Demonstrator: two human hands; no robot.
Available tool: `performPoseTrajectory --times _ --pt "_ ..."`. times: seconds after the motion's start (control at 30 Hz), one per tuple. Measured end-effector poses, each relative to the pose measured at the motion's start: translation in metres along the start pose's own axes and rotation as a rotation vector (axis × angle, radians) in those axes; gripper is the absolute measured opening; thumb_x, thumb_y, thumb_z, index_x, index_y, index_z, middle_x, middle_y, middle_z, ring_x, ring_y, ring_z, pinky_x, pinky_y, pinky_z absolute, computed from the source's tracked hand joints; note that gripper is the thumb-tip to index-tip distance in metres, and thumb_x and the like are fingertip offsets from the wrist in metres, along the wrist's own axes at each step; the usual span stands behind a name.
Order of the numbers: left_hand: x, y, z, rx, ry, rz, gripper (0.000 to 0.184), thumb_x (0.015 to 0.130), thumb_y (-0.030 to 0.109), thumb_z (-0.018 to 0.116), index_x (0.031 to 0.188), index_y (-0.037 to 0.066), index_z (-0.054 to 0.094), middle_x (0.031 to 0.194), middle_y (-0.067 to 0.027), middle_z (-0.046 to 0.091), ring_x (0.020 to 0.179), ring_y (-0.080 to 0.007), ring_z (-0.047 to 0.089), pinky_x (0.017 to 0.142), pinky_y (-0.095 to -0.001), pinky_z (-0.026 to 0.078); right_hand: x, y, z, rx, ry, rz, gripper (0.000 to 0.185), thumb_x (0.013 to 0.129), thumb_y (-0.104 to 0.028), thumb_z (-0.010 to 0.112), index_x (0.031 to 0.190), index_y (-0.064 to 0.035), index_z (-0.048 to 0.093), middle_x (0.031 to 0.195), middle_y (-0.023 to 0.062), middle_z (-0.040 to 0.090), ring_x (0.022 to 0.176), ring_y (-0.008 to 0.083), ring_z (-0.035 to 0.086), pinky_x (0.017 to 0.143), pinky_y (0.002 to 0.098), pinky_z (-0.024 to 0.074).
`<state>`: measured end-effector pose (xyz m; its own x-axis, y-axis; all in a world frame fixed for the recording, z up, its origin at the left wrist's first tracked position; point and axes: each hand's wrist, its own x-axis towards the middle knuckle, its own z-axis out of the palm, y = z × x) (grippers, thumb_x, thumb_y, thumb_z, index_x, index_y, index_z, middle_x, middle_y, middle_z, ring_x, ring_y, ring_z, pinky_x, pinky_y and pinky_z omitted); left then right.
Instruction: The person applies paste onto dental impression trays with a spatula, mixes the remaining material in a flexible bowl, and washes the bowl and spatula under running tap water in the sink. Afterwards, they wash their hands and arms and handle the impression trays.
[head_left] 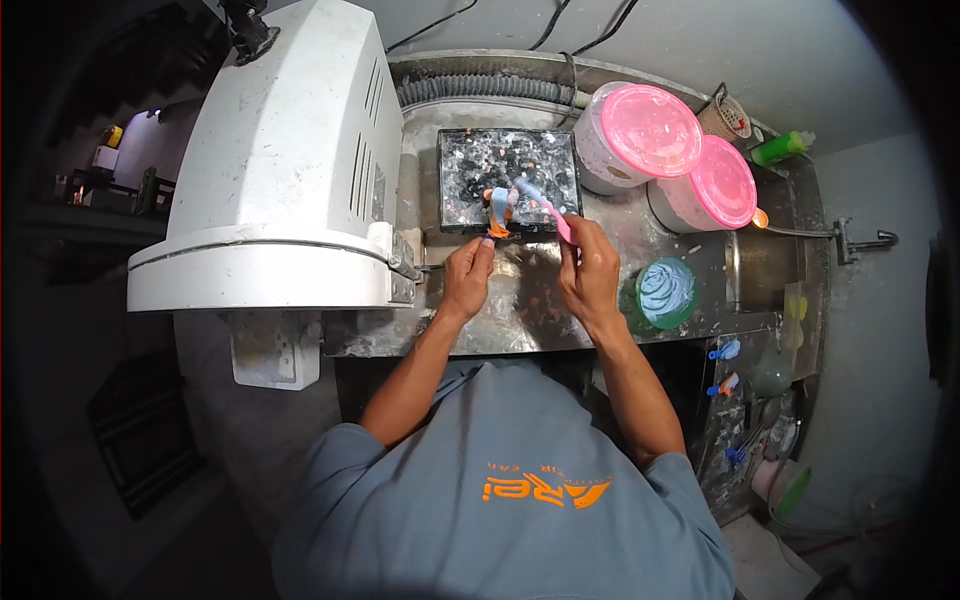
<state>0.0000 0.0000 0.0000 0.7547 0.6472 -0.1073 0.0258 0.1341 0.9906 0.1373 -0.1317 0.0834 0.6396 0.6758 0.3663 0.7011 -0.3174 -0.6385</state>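
My left hand (466, 280) is closed around the near end of a small dental impression (498, 220), orange with pale blue material on its top. My right hand (592, 265) grips a spatula (557, 218) by its pink handle. The spatula's tip, smeared pale blue, is close to the impression's upper end; I cannot tell whether they touch. Both lie over the near part of a black block (462, 165) splattered with white and pink bits. To the right of my right hand sits a green mixing bowl (652, 316) holding thick pale blue paste.
A large white machine (275, 160) stands at the left. Two white buckets with pink lids (655, 128) are at the back right, near a green bottle (780, 148). A sink with a tap (862, 240) is far right. More blue-handled impressions (722, 384) lie lower right.
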Motion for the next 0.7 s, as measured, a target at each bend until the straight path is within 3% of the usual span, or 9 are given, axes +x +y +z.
performPoseTrajectory --times 0.07,0.2,0.3,0.5,0.7 --pt "-0.002 0.007 -0.002 0.063 -0.016 0.000 0.038 0.105 0.028 0.044 0.071 0.011 0.042 0.061 0.0061 0.034 0.054 -0.0046 0.029 0.050 -0.0250 0.024 0.002 0.004 0.002 0.081 0.002 -0.113 0.052 0.082 0.008 0.063 0.132 -0.0094 0.060 0.079 0.0138 0.058 0.066 0.0279 0.059 0.061 0.0378 0.0472" --pt "0.014 0.007 -0.011 0.049 -0.059 0.006 0.039 0.105 0.028 0.044 0.070 0.011 0.042 0.060 0.0067 0.034 0.054 -0.0039 0.028 0.049 -0.0255 0.023 0.007 0.004 0.012 -0.007 -0.144 -0.064 0.065 0.080 0.007 0.061 0.138 -0.0233 0.056 0.079 0.0104 0.057 0.066 0.0295 0.060 0.060 0.0435 0.0483" --pt "0.012 0.010 -0.013 0.038 -0.082 -0.001 0.039 0.104 0.030 0.044 0.070 0.011 0.042 0.060 0.0067 0.034 0.054 -0.0037 0.028 0.049 -0.0256 0.023 0.002 0.004 0.013 -0.081 -0.159 -0.047 0.070 0.077 0.006 0.062 0.140 -0.0253 0.055 0.080 0.0101 0.057 0.067 0.0294 0.059 0.061 0.0434 0.0481" --pt "0.009 0.003 -0.015 -0.010 -0.098 -0.009 0.039 0.104 0.031 0.046 0.070 0.011 0.042 0.060 0.0068 0.034 0.055 -0.0036 0.027 0.050 -0.0252 0.022 -0.003 0.016 0.005 -0.302 -0.031 -0.190 0.073 0.073 0.006 0.062 0.138 -0.0263 0.057 0.079 0.0090 0.055 0.070 0.0279 0.058 0.061 0.0416 0.0470" --pt "0.009 0.000 -0.013 -0.011 -0.089 -0.004 0.039 0.104 0.030 0.045 0.071 0.011 0.042 0.062 0.0066 0.034 0.056 -0.0039 0.028 0.051 -0.0247 0.023 -0.007 0.021 -0.011 -0.320 -0.021 -0.193 0.066 0.074 0.006 0.061 0.135 -0.0210 0.061 0.077 0.0093 0.054 0.069 0.0280 0.057 0.061 0.0415 0.0466"
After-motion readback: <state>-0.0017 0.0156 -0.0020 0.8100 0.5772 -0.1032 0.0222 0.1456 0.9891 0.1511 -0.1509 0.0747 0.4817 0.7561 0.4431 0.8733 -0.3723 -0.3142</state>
